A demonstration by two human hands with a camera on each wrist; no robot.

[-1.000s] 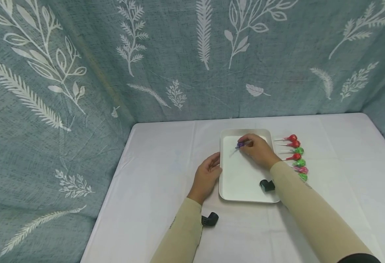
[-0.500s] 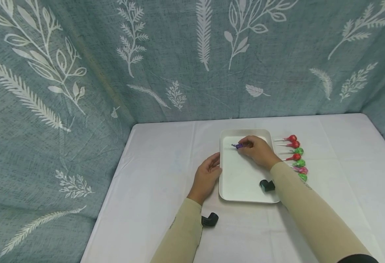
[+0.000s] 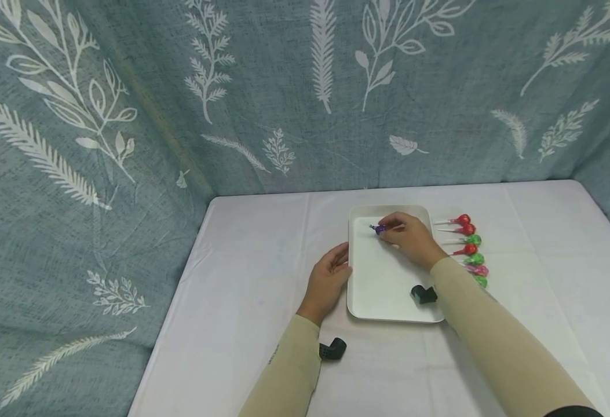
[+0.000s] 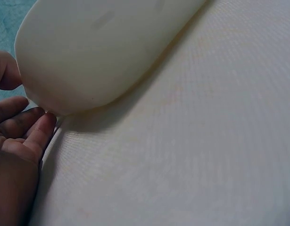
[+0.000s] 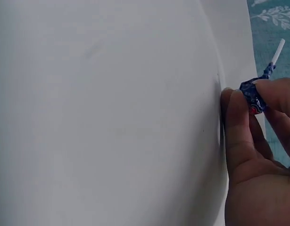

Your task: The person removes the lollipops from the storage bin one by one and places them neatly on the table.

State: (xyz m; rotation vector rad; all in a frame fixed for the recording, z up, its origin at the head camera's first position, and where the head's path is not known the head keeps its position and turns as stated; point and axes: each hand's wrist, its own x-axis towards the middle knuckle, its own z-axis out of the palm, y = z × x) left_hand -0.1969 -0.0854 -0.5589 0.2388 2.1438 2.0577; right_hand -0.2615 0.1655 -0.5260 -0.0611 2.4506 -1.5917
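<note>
Over the far half of a white tray (image 3: pixel 383 278), my right hand (image 3: pixel 410 236) pinches a lollipop (image 3: pixel 379 229) in a dark purple-blue wrapper. Up close in the right wrist view, thumb and fingertips grip the wrapped head of the lollipop (image 5: pixel 252 98), which has a small red spot. Its white stick points away from the palm. My left hand (image 3: pixel 328 282) rests against the tray's left side, thumb and fingertips right at the rim. In the left wrist view, the fingers of that hand (image 4: pixel 22 127) meet the tray's rounded edge (image 4: pixel 83 106).
Right of the tray, several wrapped lollipops lie in a column, among them a red lollipop (image 3: pixel 463 219), a green lollipop (image 3: pixel 474 239) and a pink lollipop (image 3: pixel 478 270). Their sticks point left. White cloth (image 3: pixel 242 289) covers the table; a patterned teal curtain (image 3: pixel 294 92) hangs behind.
The purple-blue lollipop has turned in my right fingers: its stick pointed down-left before, and now its twisted wrapper end points left. Left hand and tray keep their place.
</note>
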